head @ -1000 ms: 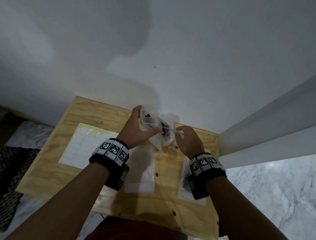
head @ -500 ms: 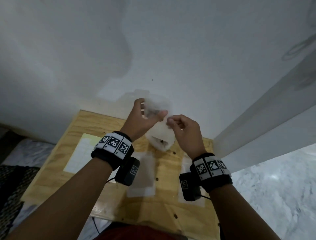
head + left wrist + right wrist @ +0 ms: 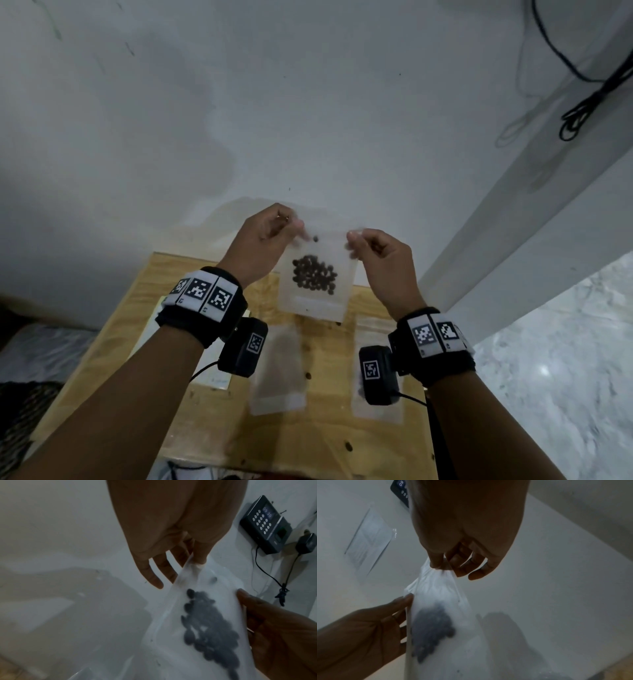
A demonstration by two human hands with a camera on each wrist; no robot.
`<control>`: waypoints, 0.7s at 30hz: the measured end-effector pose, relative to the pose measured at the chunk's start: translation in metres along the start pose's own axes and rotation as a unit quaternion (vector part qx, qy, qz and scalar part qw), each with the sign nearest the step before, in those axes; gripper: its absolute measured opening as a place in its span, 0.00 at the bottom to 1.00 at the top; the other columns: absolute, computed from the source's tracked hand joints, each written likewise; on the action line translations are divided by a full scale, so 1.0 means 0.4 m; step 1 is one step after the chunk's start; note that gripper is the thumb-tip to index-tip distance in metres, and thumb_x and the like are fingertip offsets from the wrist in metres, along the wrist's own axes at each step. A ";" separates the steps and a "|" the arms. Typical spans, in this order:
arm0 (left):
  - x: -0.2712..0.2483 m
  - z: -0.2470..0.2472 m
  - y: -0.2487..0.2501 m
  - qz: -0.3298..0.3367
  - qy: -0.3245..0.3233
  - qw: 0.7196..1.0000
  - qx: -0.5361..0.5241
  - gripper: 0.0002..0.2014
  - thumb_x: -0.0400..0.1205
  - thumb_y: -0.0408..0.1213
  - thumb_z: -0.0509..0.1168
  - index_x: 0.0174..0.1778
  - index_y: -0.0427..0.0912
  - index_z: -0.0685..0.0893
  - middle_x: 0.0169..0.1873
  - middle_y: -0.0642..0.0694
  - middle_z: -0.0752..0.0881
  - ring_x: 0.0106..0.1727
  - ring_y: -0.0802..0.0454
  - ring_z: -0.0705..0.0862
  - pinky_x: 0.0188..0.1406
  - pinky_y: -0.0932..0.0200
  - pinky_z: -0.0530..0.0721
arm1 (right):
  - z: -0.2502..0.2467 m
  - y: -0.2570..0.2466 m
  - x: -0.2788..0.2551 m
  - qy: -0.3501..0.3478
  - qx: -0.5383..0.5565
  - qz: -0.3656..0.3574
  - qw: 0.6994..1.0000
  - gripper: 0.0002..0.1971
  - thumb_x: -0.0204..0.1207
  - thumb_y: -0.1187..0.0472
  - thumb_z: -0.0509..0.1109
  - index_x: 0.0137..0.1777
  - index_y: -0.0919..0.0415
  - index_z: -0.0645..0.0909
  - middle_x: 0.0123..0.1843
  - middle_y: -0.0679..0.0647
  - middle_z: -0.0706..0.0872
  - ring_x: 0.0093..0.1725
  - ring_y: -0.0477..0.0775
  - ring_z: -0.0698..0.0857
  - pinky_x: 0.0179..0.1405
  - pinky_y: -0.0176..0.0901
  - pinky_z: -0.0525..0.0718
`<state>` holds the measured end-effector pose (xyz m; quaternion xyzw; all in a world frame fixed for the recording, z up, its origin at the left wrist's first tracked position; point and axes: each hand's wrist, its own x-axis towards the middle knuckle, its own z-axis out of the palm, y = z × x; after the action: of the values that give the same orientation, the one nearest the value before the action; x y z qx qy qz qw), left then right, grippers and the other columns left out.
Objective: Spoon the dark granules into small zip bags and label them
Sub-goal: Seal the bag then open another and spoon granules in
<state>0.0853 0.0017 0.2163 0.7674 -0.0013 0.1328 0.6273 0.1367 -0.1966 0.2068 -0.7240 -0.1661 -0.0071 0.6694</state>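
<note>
A small clear zip bag (image 3: 317,301) hangs upright in the air above the far end of the wooden board (image 3: 191,435). Dark granules (image 3: 314,274) lie clustered in its middle, and one stray granule sits near the top. My left hand (image 3: 270,236) pinches the bag's top left corner. At the top right corner my right hand (image 3: 373,253) pinches it. The left wrist view shows the bag (image 3: 202,622) with my left thumb and forefinger on its edge. In the right wrist view the bag (image 3: 436,608) hangs from my right fingertips.
Two more flat clear bags (image 3: 279,370) (image 3: 376,407) lie on the board below my wrists. A white label sheet (image 3: 219,377) lies at the board's left, mostly hidden by my left arm. A white wall stands behind, with a black keypad device (image 3: 265,526) and cables.
Both hands have lifted the bag higher and pulled it flat by its top corners. The granules now show gathered in the bag's middle; the white cup seen earlier is out of sight.
</note>
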 end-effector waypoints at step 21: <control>-0.023 0.027 -0.001 -0.030 0.023 0.999 0.000 0.08 0.82 0.44 0.68 0.44 0.47 0.91 0.41 0.40 0.92 0.47 0.40 0.89 0.58 0.37 0.84 | 0.010 -0.008 -0.008 0.006 -0.006 0.008 1.000 0.10 0.80 0.59 0.70 0.41 0.65 0.85 0.43 0.48 0.89 0.41 0.48 0.83 0.49 0.51 0.84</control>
<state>0.0788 -0.0103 0.2122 0.7641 0.0361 0.1314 0.6305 0.1319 -0.1932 0.2088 -0.7290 -0.1562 -0.0075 0.6664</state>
